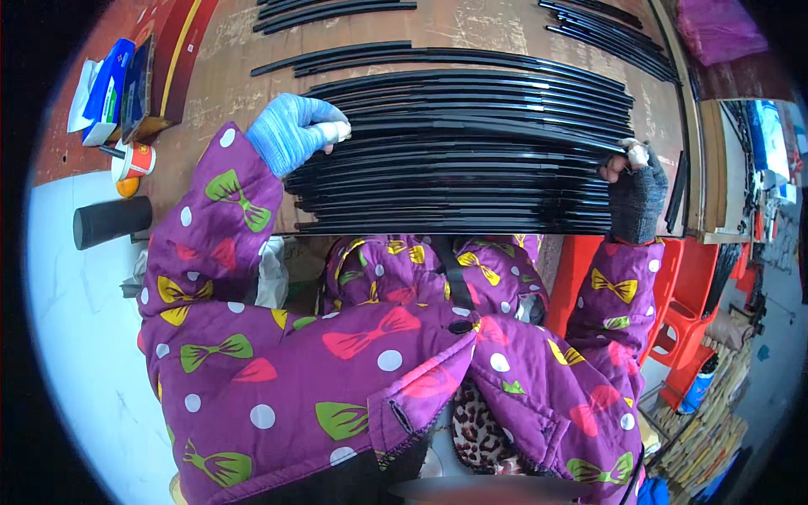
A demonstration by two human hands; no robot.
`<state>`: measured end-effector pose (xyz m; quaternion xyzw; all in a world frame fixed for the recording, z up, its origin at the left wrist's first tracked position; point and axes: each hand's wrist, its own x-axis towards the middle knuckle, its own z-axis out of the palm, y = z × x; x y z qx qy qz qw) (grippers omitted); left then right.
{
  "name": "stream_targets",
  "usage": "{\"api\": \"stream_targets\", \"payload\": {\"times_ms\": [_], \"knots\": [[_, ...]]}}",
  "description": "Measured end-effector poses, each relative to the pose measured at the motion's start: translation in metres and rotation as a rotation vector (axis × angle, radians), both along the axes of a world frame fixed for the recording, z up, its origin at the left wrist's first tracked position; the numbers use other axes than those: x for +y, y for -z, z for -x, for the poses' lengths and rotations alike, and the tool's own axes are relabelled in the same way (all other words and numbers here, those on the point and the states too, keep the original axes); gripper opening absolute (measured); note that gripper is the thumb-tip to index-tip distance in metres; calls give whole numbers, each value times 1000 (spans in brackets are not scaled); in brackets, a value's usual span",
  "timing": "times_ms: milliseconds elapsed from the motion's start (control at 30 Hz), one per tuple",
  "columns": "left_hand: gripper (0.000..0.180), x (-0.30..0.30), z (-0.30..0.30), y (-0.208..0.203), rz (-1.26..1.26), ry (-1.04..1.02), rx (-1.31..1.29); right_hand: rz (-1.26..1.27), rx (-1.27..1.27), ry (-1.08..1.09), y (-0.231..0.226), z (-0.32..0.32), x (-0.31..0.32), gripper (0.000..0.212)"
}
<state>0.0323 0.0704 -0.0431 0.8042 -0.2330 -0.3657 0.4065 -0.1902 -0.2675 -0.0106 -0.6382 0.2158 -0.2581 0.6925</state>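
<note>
Many long thin black strips (pixel 454 172) lie side by side across the table in front of me, their ends unevenly lined up. My left hand (pixel 290 133), in a light blue glove with white wrapping on the thumb, pinches the left end of a slightly bowed black strip (pixel 480 126). At the strip's other end is my right hand (pixel 637 189), in a dark grey glove with bare fingertips and white wrapping on one of them. Its fingers are closed on that end. The held strip lies over or just above the others; which, I cannot tell.
More black strips lie at the table's far left (pixel 337 12) and far right (pixel 610 34). On the left are a blue tissue box (pixel 109 93), a paper cup (pixel 135 158) and a black cylinder (pixel 112 222). Red plastic chairs (pixel 682 295) stand to the right, below the brown table (pixel 497 29).
</note>
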Motion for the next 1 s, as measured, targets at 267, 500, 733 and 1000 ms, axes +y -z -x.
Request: {"api": "stream_targets", "payload": {"times_ms": [267,500,733,1000], "knots": [[17,8,2,4,96,-64,83,-11,-14,9,4,-1,0,19],[19,13,12,6,338,28,-493,-2,-36,-13,9,1,-8,19],[16,12,8,5,204,-161,-30,9,-21,16,11,-4,8,19],[15,27,-8,17,221,-141,151,79,-108,121,-6,23,-27,21]]}}
